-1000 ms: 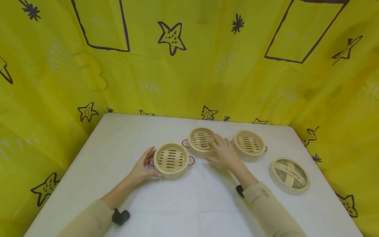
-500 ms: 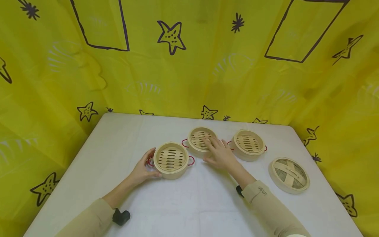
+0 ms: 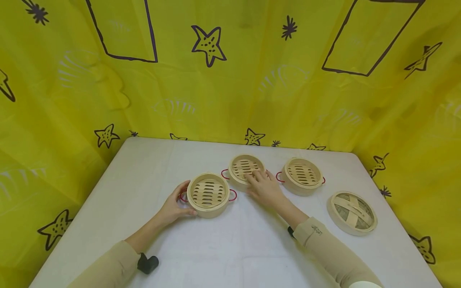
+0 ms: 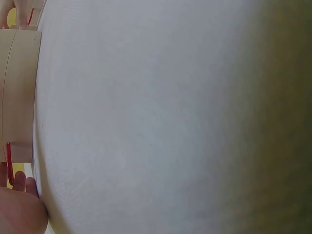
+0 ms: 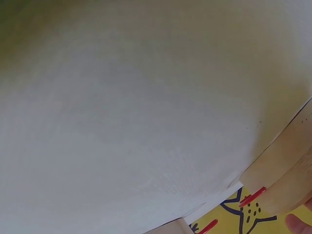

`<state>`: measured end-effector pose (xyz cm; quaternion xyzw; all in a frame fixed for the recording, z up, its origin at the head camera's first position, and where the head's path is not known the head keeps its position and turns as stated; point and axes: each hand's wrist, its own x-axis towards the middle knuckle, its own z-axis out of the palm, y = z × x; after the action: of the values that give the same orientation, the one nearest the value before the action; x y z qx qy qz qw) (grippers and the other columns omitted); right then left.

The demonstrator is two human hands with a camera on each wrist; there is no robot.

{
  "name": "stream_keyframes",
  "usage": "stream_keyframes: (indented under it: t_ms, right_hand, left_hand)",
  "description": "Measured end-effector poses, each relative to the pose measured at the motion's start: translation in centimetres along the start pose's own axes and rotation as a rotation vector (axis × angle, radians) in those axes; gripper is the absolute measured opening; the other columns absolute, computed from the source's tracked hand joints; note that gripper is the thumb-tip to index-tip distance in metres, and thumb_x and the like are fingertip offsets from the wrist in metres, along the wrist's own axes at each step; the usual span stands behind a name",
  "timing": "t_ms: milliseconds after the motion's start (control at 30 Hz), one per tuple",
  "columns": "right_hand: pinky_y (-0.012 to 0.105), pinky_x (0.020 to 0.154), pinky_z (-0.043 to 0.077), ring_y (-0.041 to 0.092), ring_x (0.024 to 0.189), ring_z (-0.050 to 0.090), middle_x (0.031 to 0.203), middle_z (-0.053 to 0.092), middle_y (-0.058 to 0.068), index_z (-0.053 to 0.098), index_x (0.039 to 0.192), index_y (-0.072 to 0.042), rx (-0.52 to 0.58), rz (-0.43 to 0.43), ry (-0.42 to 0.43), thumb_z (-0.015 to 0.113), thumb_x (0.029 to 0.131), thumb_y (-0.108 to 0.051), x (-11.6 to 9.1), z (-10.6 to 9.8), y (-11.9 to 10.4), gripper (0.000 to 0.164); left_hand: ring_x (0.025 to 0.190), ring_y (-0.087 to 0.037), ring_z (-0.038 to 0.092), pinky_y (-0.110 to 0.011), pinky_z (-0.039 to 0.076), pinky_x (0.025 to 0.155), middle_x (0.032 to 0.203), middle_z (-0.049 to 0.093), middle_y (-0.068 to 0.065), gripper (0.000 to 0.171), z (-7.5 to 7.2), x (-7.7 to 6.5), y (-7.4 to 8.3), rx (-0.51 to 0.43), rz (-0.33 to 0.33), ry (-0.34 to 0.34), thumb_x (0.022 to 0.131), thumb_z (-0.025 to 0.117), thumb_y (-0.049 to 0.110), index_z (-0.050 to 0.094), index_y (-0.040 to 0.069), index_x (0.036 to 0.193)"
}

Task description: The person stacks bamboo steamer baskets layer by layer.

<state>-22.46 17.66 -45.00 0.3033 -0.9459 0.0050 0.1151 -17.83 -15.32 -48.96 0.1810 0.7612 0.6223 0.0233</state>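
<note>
Basket [image 3: 209, 195] at left looks light, stiff — I'd take its wall, as the widely curved left grip [image 3: 172, 208] does; right grip [image 3: 266, 189] pinches middle basket [image 3: 242, 167] by the rim.

White cloth [image 4: 146, 107] fills most of the view, fading into a dark, blurred olive-brown band [image 4: 292, 117] down the right side. At the left edge is the pale wooden wall of 1 basket [image 4: 22, 92], cut off by the frame, a thin seam running along it. A red handle [image 4: 9, 165] juts from its lower end, and the left hand [image 4: 22, 209] is right there — 3 fingertips by the handle, the rounded base of the hand below. In the top left corner, the right hand [image 4: 21, 12] shows only as fingers, beside a sliver of a 2nd basket [image 4: 38, 18] with a red loop [image 4: 31, 16]. Bits of yellow backdrop [image 4: 10, 18] peek through.
</note>
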Motion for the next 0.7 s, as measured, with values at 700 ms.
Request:
stream_keyframes:
  t_ms: [700]
  right_hand:
    - [0.05, 0.094, 0.035, 0.03, 0.102, 0.048, 0.098, 0.046, 0.008, 0.05, 0.108, -0.016, 0.036, -0.016, 0.026, 0.06, 0.087, -0.029, 0.12, 0.14, -0.35, 0.027]
  left_hand:
    - [0.125, -0.036, 0.03, -0.057, 0.012, 0.105, 0.132, 0.042, -0.021, 0.094, -0.15, -0.05, -0.28, -0.005, 0.002, -0.009, 0.059, 0.084, 0.002, 0.032, 0.004, 0.138]
